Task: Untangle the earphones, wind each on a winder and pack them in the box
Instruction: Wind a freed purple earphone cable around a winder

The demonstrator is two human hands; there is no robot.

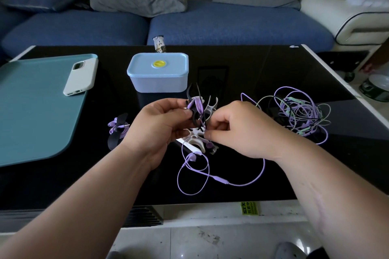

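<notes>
- A pale blue box (157, 73) with its lid on and a yellow round valve in the lid stood on a glossy black table (263, 63); every place below is given from this box.
- Just in front of the box, toward you, your left hand (162, 124) was held above the table, its fingers and thumb curled around a black winder (194, 116) with purple earbuds pressed against its top.
- In front and slightly right of the box, your right hand (237, 130) had its fingers curled, the fingertips pinching at the winder's lower end; whether they held the cord or the winder itself could not be told.
- Below both hands, white winders (201, 140) lay on the table in front of the box.
- A purple earphone cord (195, 174) trailed from there in loose loops, farther toward you.
- Well right of the box lay a tangle of earphones (301, 113), purple, green and black.
- Front-left of the box lay a wound purple earphone (117, 130) on another black winder.
- Left of the box, a white phone (81, 75) rested face down on a teal mat (37, 115).
</notes>
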